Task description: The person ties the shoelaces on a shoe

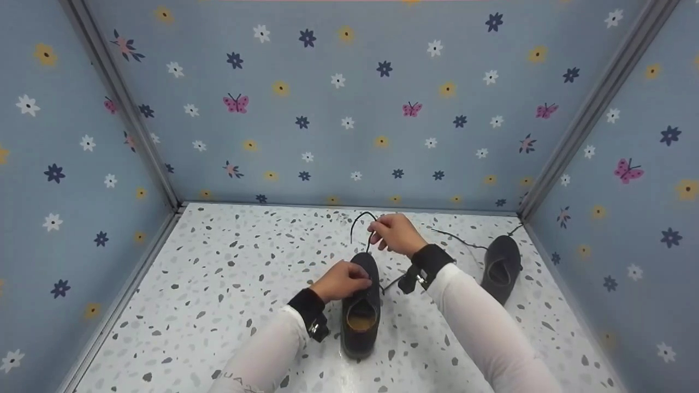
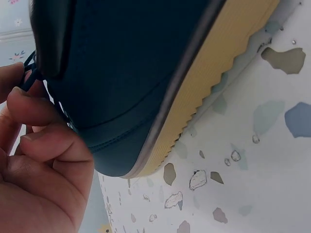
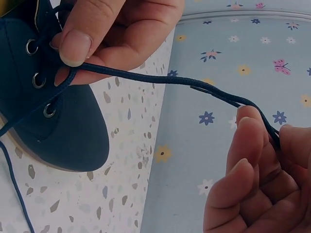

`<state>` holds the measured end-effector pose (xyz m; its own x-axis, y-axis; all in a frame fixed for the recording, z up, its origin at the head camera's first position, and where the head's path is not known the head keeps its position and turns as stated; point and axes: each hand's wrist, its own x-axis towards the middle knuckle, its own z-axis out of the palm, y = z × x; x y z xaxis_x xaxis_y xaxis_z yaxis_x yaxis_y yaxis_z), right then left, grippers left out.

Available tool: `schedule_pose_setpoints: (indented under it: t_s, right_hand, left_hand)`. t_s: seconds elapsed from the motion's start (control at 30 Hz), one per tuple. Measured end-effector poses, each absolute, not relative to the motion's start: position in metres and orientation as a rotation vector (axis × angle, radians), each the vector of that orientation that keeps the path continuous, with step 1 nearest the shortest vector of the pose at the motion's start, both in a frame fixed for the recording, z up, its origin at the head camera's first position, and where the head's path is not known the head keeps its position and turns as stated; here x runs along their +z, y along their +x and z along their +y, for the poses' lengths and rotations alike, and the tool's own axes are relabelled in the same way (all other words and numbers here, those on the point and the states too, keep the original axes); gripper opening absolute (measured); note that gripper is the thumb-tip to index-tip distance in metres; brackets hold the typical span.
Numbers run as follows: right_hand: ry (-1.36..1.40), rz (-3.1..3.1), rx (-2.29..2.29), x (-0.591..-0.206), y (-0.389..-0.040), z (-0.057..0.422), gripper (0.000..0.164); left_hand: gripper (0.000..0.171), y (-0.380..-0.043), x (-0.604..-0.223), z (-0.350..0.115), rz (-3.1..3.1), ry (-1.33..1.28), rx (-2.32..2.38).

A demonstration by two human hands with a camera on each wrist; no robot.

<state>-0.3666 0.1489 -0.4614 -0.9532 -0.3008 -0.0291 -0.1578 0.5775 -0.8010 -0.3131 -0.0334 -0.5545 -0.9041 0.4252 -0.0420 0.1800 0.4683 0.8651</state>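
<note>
A dark blue lace-up shoe (image 1: 360,343) stands on the floor, toe pointing away from me. Its metal eyelets (image 3: 38,80) and the thick, light tan sole (image 2: 204,82) show in the wrist views. Over the shoe's tongue area, my left hand (image 1: 341,281) pinches the dark shoelace (image 3: 146,76) close to the eyelets between thumb and finger. Beyond the toe, my right hand (image 1: 398,234) pinches that same lace farther along, and the stretch between both hands is nearly straight. The lace's free end (image 1: 352,232) curves up and over to the left of my right hand.
A second dark shoe (image 1: 501,259) stands to the right, its loose lace (image 1: 458,238) trailing left on the speckled white floor (image 1: 229,284). Another lace end (image 1: 392,282) extends right from the nearer shoe. Flower-patterned blue panels (image 1: 349,103) enclose the back and both sides.
</note>
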Motion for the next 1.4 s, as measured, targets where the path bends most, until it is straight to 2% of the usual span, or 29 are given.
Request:
schedule_pose_setpoints:
  t_s: [0.6,1.4]
  right_hand:
    - [-0.374,2.628,-1.341,-0.4602,-0.3649,0.1489,0.024]
    - [-0.358,2.602,-1.336,-0.4588,-0.3643,0.1517,0.025]
  left_hand:
    - [0.013,-0.3124,-0.5524,-0.0328,2.484,0.508,1.390]
    - [0.016,-0.3132,-0.5549,-0.0365,2.397,0.462,1.499]
